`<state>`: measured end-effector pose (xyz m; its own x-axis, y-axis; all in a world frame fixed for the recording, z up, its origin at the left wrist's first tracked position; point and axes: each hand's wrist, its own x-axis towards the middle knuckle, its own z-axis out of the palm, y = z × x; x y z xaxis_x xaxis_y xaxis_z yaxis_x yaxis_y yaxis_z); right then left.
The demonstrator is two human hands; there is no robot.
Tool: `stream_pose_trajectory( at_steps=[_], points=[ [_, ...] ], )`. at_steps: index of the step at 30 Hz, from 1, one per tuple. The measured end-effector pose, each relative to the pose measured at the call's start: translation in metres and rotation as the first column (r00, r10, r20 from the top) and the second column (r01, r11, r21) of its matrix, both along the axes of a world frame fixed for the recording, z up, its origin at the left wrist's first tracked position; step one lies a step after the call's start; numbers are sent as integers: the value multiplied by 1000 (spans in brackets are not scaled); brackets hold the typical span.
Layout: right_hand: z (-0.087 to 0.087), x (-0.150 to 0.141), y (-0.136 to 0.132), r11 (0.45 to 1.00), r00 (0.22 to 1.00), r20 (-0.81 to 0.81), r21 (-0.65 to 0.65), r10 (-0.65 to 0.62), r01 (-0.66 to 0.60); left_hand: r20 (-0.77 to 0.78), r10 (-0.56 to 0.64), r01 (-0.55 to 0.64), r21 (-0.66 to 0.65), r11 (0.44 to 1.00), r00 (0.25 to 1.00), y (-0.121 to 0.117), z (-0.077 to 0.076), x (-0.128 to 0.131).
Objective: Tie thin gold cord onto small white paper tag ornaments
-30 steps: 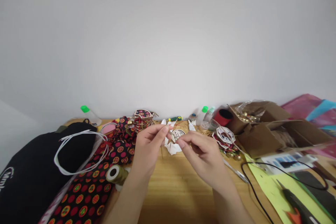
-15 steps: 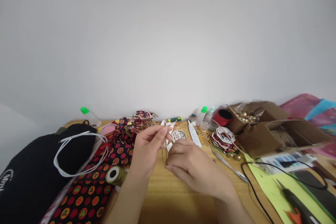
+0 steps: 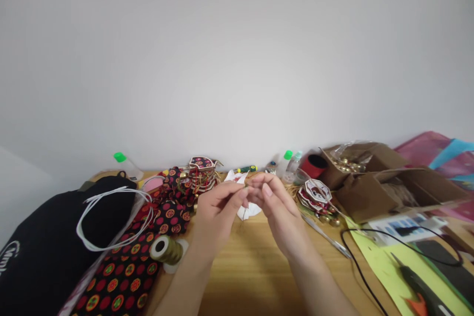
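My left hand [image 3: 217,213] and my right hand [image 3: 278,211] meet fingertip to fingertip above the wooden table [image 3: 252,266]. Both pinch a thin gold thread [image 3: 245,210] that hangs down between them. Just behind the fingers lies a white paper scrap [image 3: 247,211]; a small round printed piece seen earlier is now hidden by my right hand. A spool of gold thread [image 3: 166,250] lies near my left wrist.
Patterned red-dotted black fabric [image 3: 122,276] and a black bag with white cord [image 3: 55,237] fill the left. Finished ornaments [image 3: 202,174], glue bottles [image 3: 289,160], open cardboard boxes [image 3: 374,185], tweezers [image 3: 328,237], a black cable [image 3: 355,266] and a glue gun [image 3: 418,289] lie at right.
My right hand dropped toward the table half a second ago, then rose again to meet the left fingertips. The left hand shifted slightly right. The round printed piece became covered.
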<state>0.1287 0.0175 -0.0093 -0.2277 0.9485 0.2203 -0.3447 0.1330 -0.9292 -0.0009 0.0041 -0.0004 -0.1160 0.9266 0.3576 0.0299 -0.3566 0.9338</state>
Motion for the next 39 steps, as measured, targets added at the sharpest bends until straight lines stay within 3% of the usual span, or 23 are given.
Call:
stream_pose_trajectory(
  at_steps=[6, 15, 22, 33, 39],
  points=[
    [-1, -1, 4, 993, 993, -68, -54, 100, -104, -119, 38, -25, 112, 993, 992, -1, 3, 3],
    [1, -3, 2, 986, 989, -71, -96, 130, -136, -141, 41, -25, 110, 994, 989, -1, 1, 4],
    [5, -6, -1, 999, 996, 78, 9, -36, 35, -177, 60, -35, 140, 990, 982, -2, 0, 6],
    [6, -6, -2, 974, 974, 30, -1, -225, 225, -302, 101, -50, 173, 984, 948, -5, -2, 9],
    [5, -4, 1, 974, 974, 6, -16, -227, 228, -290, 77, -35, 148, 988, 954, -3, -1, 10]
  ],
)
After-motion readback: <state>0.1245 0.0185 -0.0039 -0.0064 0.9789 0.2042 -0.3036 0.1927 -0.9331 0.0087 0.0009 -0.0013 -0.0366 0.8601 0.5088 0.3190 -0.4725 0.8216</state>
